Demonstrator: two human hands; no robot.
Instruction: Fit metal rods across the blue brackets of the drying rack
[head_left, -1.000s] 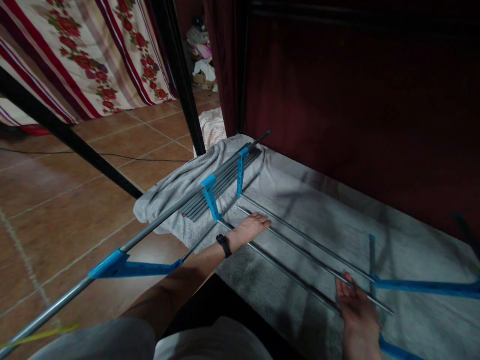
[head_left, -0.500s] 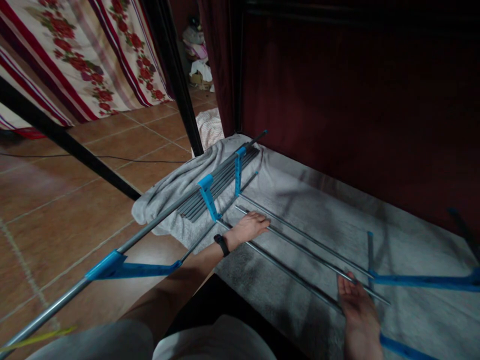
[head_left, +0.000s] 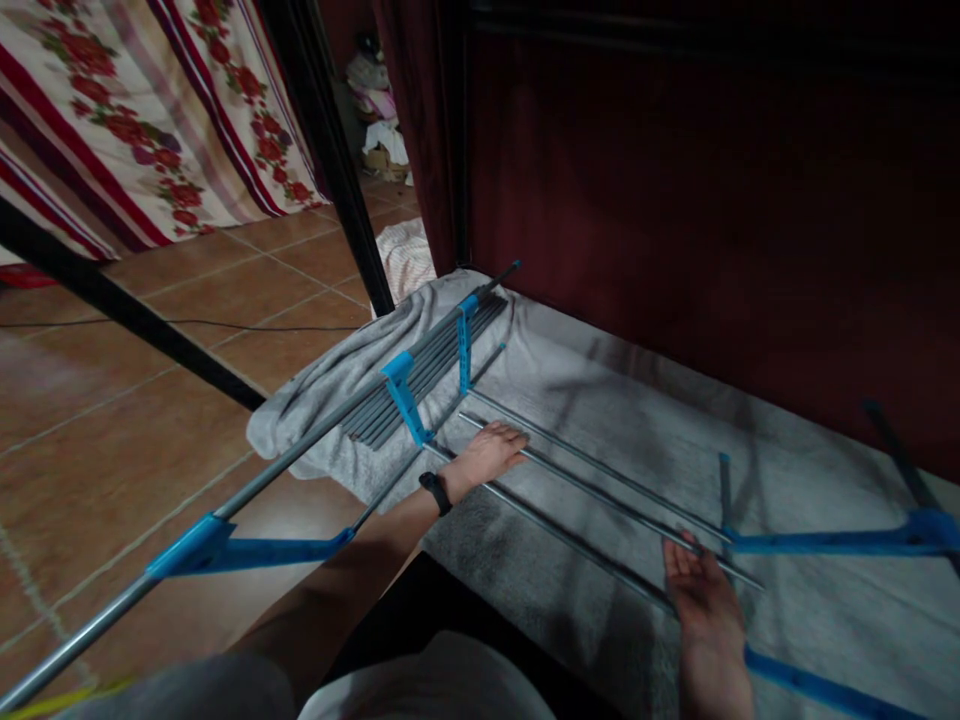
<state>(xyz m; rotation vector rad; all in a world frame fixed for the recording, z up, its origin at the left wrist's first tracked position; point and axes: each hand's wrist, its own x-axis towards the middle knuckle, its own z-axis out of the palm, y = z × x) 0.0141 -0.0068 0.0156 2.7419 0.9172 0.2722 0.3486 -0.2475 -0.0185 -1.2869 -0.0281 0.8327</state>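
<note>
Several thin grey metal rods (head_left: 600,500) lie side by side on a grey cloth (head_left: 645,420) spread over the floor. My left hand (head_left: 491,452), a black watch on its wrist, rests flat with fingers stretched across the rods' far ends. My right hand (head_left: 697,595) lies flat, fingers out, on the near ends of the same rods. Neither hand is wrapped round a rod. A bundle of more grey rods (head_left: 420,375) sits at the cloth's far left.
A frame of grey tubes with blue plastic connectors (head_left: 401,395) runs from the lower left over the cloth; more blue pieces (head_left: 832,542) lie at the right. A dark red fabric wall (head_left: 675,200) stands behind. Tiled floor (head_left: 150,400), black poles and a floral curtain are at the left.
The view has drifted a little to the right. Both hands stay flat on the rods in about the same places; the rods have not visibly moved.
</note>
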